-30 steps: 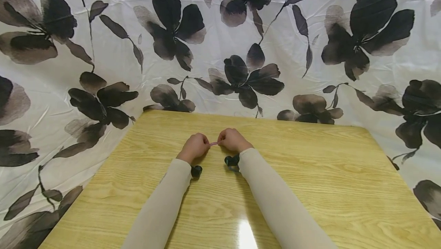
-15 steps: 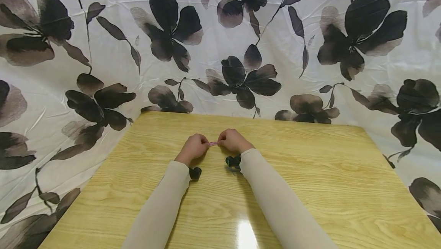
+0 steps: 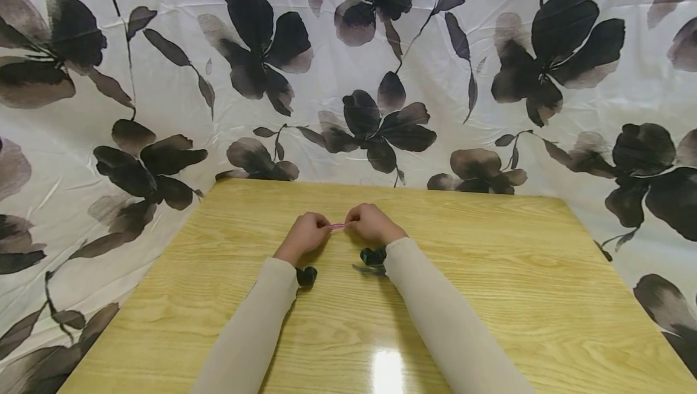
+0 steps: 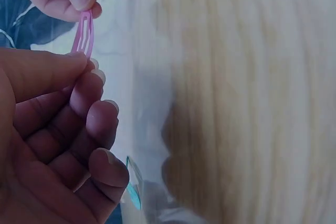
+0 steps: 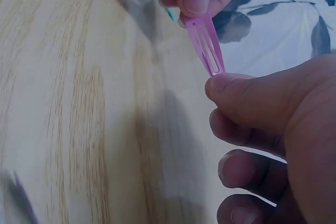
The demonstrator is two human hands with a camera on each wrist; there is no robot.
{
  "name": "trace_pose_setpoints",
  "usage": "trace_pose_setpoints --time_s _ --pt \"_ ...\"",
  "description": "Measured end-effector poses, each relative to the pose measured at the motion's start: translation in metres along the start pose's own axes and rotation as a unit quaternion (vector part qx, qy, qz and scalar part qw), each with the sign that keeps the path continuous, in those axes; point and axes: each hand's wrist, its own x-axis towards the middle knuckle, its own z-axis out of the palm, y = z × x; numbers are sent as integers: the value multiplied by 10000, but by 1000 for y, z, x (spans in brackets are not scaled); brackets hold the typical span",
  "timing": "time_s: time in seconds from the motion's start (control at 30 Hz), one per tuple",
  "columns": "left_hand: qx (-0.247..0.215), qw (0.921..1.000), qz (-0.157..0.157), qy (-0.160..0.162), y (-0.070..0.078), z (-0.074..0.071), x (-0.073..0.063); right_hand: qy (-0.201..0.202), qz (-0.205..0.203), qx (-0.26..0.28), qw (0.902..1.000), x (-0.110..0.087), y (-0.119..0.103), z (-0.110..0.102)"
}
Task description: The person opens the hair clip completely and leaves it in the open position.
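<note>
A pink snap hair clip (image 5: 206, 44) is stretched between both hands above the table. My left hand (image 3: 305, 235) pinches one end between thumb and fingertips. The opposite, narrower end is pinched by my right hand (image 3: 373, 223). In the left wrist view the clip (image 4: 83, 34) shows its long slots, with the left thumb over its near end. The other left fingers curl loosely beneath. Fingertips hide both ends of the clip.
The wood-grain table (image 3: 479, 273) spreads under both arms. Behind it and at the sides hangs a white cloth (image 3: 327, 67) with dark flowers. A dark wrist camera (image 3: 307, 276) sits at the left cuff and another camera (image 3: 373, 255) at the right.
Both hands keep hold of the hair clip in nearly the same place. The right wrist has shifted slightly to the right, and the whole head view has drifted a little.
</note>
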Motion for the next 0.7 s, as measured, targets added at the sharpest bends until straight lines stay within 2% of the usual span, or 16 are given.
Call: trace_pose_setpoints --time_s 0.5,0.7 --pt "-234 9991 334 -63 11 4 -4 188 -162 82 9997 -23 3 -14" --pt "-409 9981 421 -184 18 6 -10 258 -196 79 9994 -33 6 -16"
